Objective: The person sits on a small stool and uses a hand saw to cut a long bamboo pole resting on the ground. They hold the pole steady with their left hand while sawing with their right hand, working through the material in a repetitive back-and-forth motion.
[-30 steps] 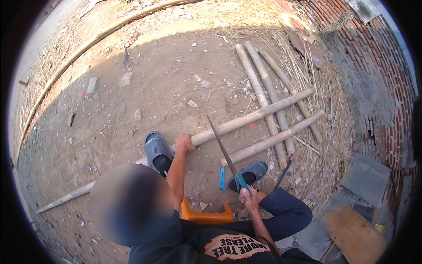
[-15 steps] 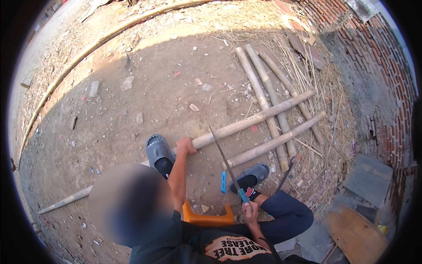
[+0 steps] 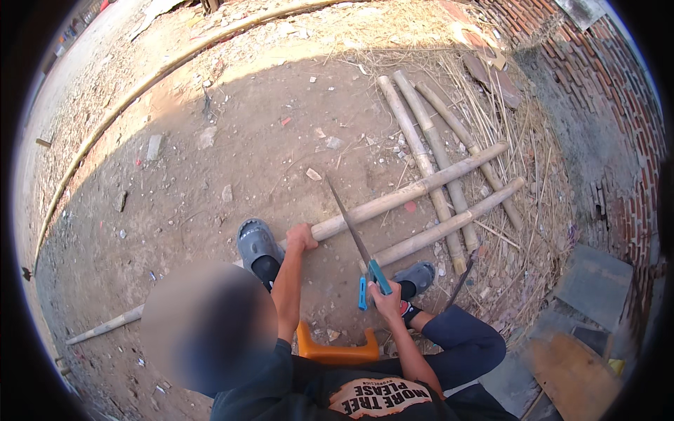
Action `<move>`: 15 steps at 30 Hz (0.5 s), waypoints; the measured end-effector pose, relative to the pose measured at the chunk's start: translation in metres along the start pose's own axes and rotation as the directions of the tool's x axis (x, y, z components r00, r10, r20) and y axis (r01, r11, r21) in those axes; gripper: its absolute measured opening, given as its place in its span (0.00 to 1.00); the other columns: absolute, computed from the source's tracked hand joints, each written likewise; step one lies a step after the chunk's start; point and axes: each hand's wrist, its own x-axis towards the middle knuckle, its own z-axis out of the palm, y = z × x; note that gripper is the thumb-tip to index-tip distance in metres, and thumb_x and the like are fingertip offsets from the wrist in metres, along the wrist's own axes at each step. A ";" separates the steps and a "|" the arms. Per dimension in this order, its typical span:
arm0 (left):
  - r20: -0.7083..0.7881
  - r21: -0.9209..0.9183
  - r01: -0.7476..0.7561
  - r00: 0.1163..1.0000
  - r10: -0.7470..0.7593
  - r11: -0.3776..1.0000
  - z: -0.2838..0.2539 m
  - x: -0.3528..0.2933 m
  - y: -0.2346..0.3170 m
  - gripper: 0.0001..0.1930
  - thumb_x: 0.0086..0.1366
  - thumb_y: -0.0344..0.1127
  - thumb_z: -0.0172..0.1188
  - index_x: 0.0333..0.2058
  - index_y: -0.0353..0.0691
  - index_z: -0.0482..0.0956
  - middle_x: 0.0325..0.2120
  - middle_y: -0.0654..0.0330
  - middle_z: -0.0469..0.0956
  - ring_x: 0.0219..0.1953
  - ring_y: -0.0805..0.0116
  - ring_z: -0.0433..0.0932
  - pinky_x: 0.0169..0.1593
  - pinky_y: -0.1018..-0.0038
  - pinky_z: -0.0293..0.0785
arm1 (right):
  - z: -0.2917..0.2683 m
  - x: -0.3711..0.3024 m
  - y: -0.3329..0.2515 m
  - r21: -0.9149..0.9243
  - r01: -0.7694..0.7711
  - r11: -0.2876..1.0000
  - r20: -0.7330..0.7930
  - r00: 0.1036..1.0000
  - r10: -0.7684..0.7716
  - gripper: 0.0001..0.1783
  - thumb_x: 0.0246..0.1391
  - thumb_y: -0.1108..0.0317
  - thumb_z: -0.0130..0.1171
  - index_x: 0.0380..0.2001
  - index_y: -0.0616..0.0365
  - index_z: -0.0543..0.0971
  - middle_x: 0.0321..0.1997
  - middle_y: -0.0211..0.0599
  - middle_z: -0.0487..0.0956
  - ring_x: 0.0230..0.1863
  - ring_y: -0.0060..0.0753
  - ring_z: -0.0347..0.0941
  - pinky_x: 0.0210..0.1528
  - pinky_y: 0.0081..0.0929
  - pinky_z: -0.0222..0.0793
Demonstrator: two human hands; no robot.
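Note:
A long bamboo pole (image 3: 414,191) runs from the lower left, past my shod left foot, to the upper right. My left hand (image 3: 302,237) is wrapped around it beside that foot. In my right hand (image 3: 388,303) is a hand saw (image 3: 349,219), held by its teal handle. Its blade points up and left, crossing the pole just right of my left hand; whether the teeth touch cannot be made out. A shorter bamboo piece (image 3: 449,226) lies near my right foot. Close to my right hand, a small bright blue tool (image 3: 363,293) rests on the dirt.
Three bamboo lengths (image 3: 426,158) lie crosswise under the pole's far end. An orange plastic stool (image 3: 337,353) is beneath me. Dry straw (image 3: 516,140), a brick wall (image 3: 597,91), grey slabs (image 3: 597,284) and a wooden board (image 3: 572,375) are on the right. A curved pole (image 3: 105,123) borders the left.
My right hand has moved forward and slightly left with the saw, and its blade now reaches further past the pole. My left hand stays on the pole.

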 end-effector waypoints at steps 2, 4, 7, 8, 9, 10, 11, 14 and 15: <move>-0.012 0.016 -0.031 0.999 0.031 0.999 -0.008 0.009 0.000 0.28 0.46 0.40 0.68 0.52 0.55 0.85 0.48 0.52 0.85 0.53 0.54 0.83 0.55 0.59 0.80 | -0.020 -0.035 0.008 -0.040 0.002 0.999 -0.064 0.998 -0.004 0.17 0.56 0.67 0.66 0.18 0.63 0.73 0.14 0.23 0.68 0.19 0.15 0.62 0.22 0.27 0.58; 0.009 0.010 0.010 1.000 -0.011 1.000 -0.001 0.014 -0.004 0.28 0.46 0.41 0.68 0.52 0.56 0.85 0.49 0.54 0.85 0.53 0.54 0.83 0.55 0.59 0.80 | -0.050 -0.096 0.040 -0.160 0.009 0.987 -0.046 0.999 -0.017 0.17 0.56 0.69 0.65 0.17 0.62 0.74 0.13 0.23 0.68 0.18 0.15 0.62 0.22 0.27 0.59; 0.003 0.045 0.034 0.999 -0.034 0.998 -0.001 0.012 0.002 0.29 0.46 0.42 0.68 0.52 0.56 0.85 0.49 0.55 0.85 0.53 0.54 0.83 0.56 0.59 0.80 | -0.062 -0.126 0.038 -0.165 -0.057 0.985 -0.009 0.998 0.056 0.17 0.52 0.69 0.66 0.16 0.62 0.73 0.12 0.30 0.68 0.14 0.22 0.66 0.22 0.30 0.62; -0.011 0.056 0.034 0.999 -0.033 0.998 -0.005 0.011 0.005 0.29 0.45 0.42 0.68 0.52 0.55 0.85 0.49 0.56 0.85 0.53 0.55 0.83 0.56 0.58 0.80 | -0.062 -0.128 0.035 -0.155 -0.093 0.984 0.002 0.996 0.094 0.17 0.51 0.69 0.66 0.15 0.63 0.72 0.11 0.33 0.69 0.13 0.26 0.68 0.22 0.31 0.63; 0.004 0.060 0.021 1.000 -0.021 0.998 -0.009 0.009 0.005 0.30 0.45 0.42 0.68 0.52 0.55 0.85 0.50 0.55 0.85 0.53 0.55 0.83 0.56 0.58 0.80 | -0.059 -0.129 0.038 -0.168 -0.055 0.984 0.018 0.998 0.059 0.17 0.50 0.69 0.66 0.14 0.62 0.72 0.11 0.33 0.69 0.13 0.26 0.68 0.22 0.31 0.63; 0.016 0.057 0.010 1.000 -0.011 0.998 -0.011 0.008 0.005 0.30 0.45 0.42 0.68 0.52 0.54 0.85 0.50 0.55 0.84 0.53 0.55 0.83 0.56 0.58 0.80 | -0.056 -0.128 0.040 -0.184 -0.013 0.983 0.039 0.999 0.020 0.18 0.50 0.69 0.67 0.14 0.62 0.72 0.11 0.33 0.69 0.12 0.26 0.68 0.21 0.31 0.63; 0.029 0.054 -0.002 1.000 0.000 0.999 -0.012 0.008 0.005 0.30 0.44 0.42 0.68 0.52 0.53 0.85 0.50 0.55 0.84 0.53 0.55 0.83 0.56 0.58 0.80 | -0.054 -0.125 0.042 -0.200 0.029 0.979 0.061 0.998 -0.017 0.18 0.49 0.69 0.67 0.13 0.62 0.71 0.10 0.33 0.69 0.12 0.27 0.68 0.21 0.32 0.63; -0.007 0.095 0.015 1.000 -0.014 0.995 -0.010 0.013 0.004 0.30 0.43 0.41 0.68 0.51 0.53 0.86 0.49 0.54 0.85 0.53 0.54 0.83 0.56 0.58 0.80 | -0.029 -0.100 0.056 -0.255 0.151 0.955 0.123 0.985 -0.122 0.18 0.48 0.70 0.66 0.12 0.61 0.70 0.10 0.32 0.67 0.12 0.25 0.67 0.20 0.31 0.62; -0.009 0.091 0.003 1.000 -0.002 0.996 -0.010 0.016 -0.001 0.29 0.43 0.41 0.68 0.50 0.52 0.86 0.48 0.53 0.85 0.52 0.54 0.83 0.56 0.58 0.80 | -0.021 -0.094 0.059 -0.224 0.154 0.962 0.118 0.984 -0.131 0.18 0.48 0.70 0.66 0.12 0.61 0.70 0.10 0.31 0.67 0.13 0.23 0.66 0.20 0.31 0.61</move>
